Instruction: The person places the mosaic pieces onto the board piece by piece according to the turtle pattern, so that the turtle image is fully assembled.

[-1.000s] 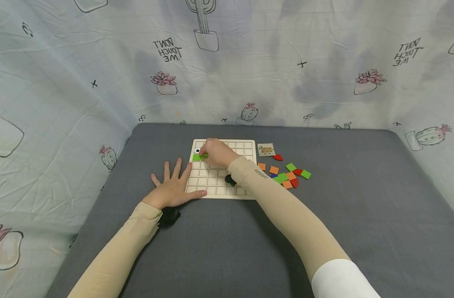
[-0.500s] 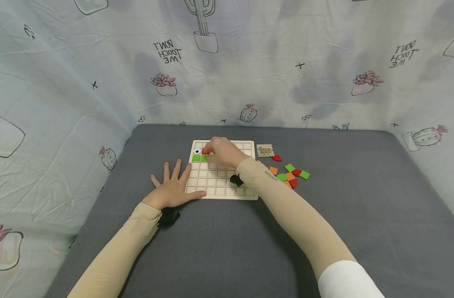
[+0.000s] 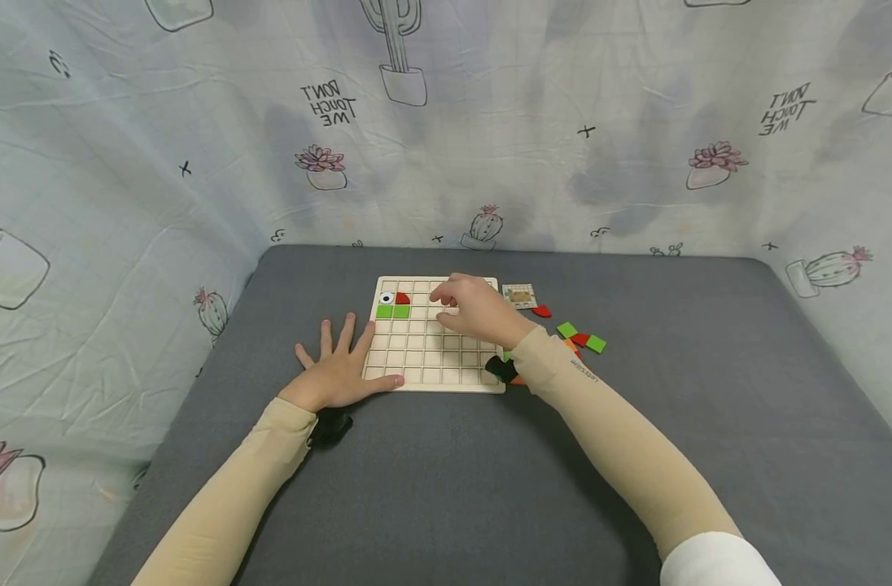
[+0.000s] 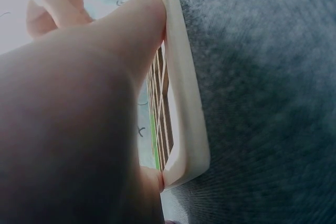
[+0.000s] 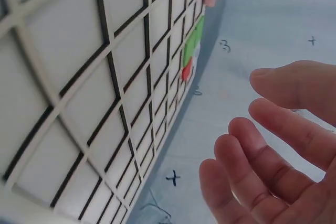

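Observation:
A pale wooden grid board [image 3: 417, 358] lies on the grey table. At its upper left sit a white tile with a black dot [image 3: 386, 299], a red quarter-round tile [image 3: 402, 299] and two green square tiles [image 3: 392, 312]. My left hand [image 3: 336, 370] is spread at the board's left side, its thumb on the front edge and its forefinger at the left edge. Above the board's right half is my right hand [image 3: 478, 309], fingers loosely bent and holding nothing. In the right wrist view its thumb and fingers [image 5: 283, 119] stand apart.
Right of the board lie a small picture card [image 3: 519, 296], a red tile [image 3: 542, 311] and several green, red and orange tiles [image 3: 581, 338], partly hidden by the right forearm. A patterned cloth [image 3: 534, 179] hangs behind the table [image 3: 446, 488].
My right hand has let go of the red quarter-round tile, which now lies beside the dotted tile, and has moved right across the board. My left hand stays where it was.

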`<state>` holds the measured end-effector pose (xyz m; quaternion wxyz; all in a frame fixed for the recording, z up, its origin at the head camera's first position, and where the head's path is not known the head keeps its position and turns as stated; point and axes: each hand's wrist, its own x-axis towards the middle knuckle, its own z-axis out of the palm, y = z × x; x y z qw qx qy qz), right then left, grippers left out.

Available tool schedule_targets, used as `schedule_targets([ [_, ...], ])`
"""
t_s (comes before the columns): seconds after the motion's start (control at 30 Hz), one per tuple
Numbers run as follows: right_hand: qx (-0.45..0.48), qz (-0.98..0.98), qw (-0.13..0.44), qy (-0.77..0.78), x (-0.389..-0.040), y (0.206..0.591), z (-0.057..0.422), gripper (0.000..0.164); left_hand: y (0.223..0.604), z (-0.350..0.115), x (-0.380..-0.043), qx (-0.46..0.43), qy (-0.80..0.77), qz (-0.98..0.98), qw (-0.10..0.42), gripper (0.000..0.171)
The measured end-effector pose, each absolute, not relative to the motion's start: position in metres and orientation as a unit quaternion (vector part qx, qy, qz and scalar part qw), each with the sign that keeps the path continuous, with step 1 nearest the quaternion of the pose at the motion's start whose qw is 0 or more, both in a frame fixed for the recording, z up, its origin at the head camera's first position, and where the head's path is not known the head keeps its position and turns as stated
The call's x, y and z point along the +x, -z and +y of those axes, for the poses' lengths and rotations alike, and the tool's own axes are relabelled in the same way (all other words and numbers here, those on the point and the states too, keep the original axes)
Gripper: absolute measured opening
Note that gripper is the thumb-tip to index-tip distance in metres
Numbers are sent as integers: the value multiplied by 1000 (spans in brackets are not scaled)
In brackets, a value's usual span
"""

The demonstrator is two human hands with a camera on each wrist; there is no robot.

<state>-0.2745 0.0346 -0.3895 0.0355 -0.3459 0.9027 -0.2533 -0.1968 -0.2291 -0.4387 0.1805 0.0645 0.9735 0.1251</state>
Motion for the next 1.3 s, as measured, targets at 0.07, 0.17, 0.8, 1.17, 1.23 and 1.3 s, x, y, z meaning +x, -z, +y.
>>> schedule_targets([
  [0.07, -346, 902, 30, 256, -270, 389, 42, 30, 439, -229, -197, 62, -126, 973, 183, 120],
  [0.17, -339, 903, 27, 263, -263, 389, 53, 32, 438, -229, -197, 62, -129, 972, 185, 120],
  [0.8, -295, 920, 1, 260, -234, 398, 129, 35, 441, -231, -197, 68, -124, 974, 179, 121],
  [1.17, -302, 918, 31, 256, -225, 410, 135, 38, 442, -232, -198, 68, -124, 974, 179, 121],
  [1.23, -303, 917, 37, 257, -225, 413, 134, 37, 442, -232, -198, 68, -125, 973, 181, 121],
  [1.3, -303, 917, 40, 255, -226, 416, 134, 36, 442, -232, -198, 68, -124, 973, 182, 120],
])
